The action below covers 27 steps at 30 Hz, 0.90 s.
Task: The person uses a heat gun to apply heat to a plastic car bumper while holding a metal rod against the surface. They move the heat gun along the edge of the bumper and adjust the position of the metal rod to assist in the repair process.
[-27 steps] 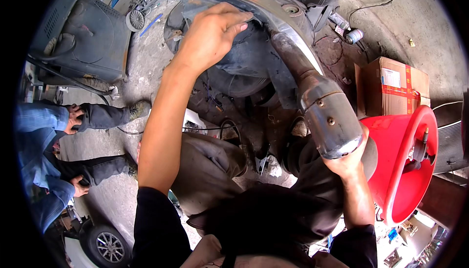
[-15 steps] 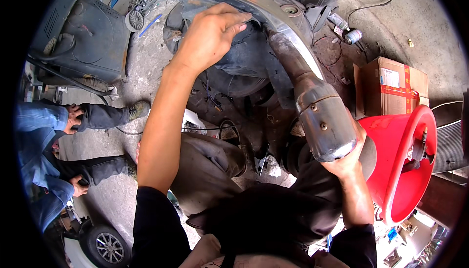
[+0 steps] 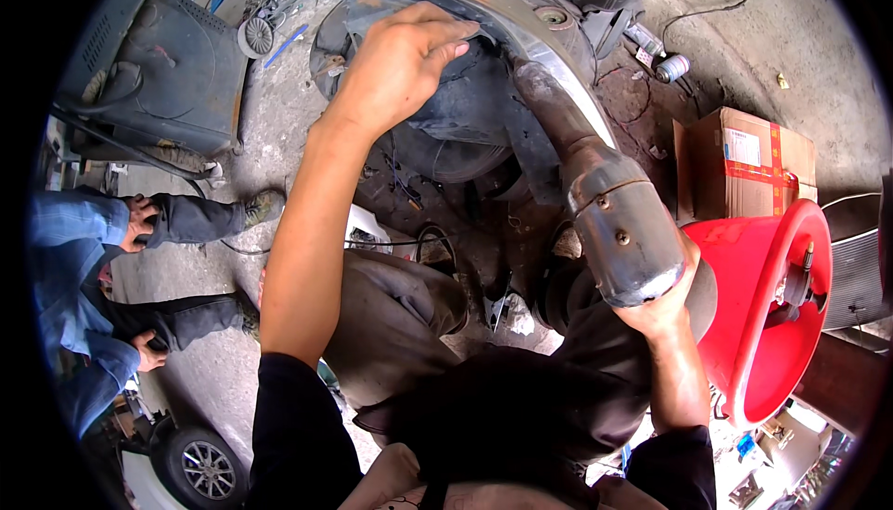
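Observation:
A large curved car bumper (image 3: 551, 52) lies in front of me, with its dark hollow inner side toward me. My left hand (image 3: 406, 65) reaches over to its inner edge, with bent fingers and thumb closed on the dark rim there. The fingertips partly hide that spot. In my right hand (image 3: 666, 301) is a heat gun (image 3: 623, 226) with a worn metal body and a brownish tapered nozzle. Its nozzle points at the bumper's inner edge, just right of my left fingertips. The heat gun's body covers most of my right fingers.
On my right stand a red plastic bucket (image 3: 744, 315) and a cardboard box (image 3: 744, 164); a can (image 3: 672, 69) lies beyond. A dark metal cabinet (image 3: 172, 63) is at the far left. Another person (image 3: 88, 268) in blue sits on the left, near a wheel (image 3: 206, 468).
The heat gun has shifted very slightly to the right. My left hand stays at the same place on the bumper's edge.

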### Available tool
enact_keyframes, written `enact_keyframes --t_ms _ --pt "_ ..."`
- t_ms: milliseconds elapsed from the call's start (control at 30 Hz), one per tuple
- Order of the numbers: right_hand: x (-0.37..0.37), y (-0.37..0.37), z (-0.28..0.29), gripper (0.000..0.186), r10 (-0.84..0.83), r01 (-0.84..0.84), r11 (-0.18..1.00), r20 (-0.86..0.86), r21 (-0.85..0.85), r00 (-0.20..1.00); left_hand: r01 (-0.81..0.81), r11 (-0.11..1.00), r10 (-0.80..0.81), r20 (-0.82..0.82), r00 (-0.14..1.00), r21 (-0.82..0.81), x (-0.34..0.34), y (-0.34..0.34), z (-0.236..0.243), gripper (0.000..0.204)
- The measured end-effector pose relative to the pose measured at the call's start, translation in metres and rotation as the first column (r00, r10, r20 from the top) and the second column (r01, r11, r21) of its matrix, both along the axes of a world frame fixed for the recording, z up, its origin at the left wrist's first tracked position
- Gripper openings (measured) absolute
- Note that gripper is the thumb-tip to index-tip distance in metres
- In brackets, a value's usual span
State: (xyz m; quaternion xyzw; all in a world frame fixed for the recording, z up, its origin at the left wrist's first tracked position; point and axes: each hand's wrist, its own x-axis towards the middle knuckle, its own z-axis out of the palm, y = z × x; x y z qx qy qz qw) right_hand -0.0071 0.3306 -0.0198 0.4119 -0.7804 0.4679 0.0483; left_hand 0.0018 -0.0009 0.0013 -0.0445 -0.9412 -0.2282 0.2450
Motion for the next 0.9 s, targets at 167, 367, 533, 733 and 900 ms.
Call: enact_keyframes --t_ms 167,367,533,733,900 --pt "0.002 0.001 0.000 0.052 0.022 -0.022 1.000 0.015 0.009 1.000 0.003 1.000 -0.003 -0.003 1.000 -0.001 0.000 0.000 -0.001 0.024" --pt "0.003 -0.004 0.005 0.053 0.000 0.000 0.998 -0.003 0.055 1.000 0.001 1.000 -0.001 0.014 1.000 0.014 0.000 -0.001 -0.002 0.024" --pt "0.003 0.008 -0.007 0.053 -0.001 0.002 1.000 0.135 -0.003 0.991 -0.002 1.000 0.001 0.021 1.000 0.017 0.000 0.001 0.000 0.024" --pt "0.013 0.019 0.001 0.036 -0.225 0.268 0.962 0.401 -0.054 0.888 -0.011 0.999 0.010 0.027 1.000 0.037 0.001 0.001 -0.001 0.024" --pt "-0.003 -0.003 0.025 0.019 -0.242 0.563 0.707 0.601 -0.428 0.762 -0.028 0.997 0.022 0.074 0.997 0.078 0.001 0.004 0.003 0.024"
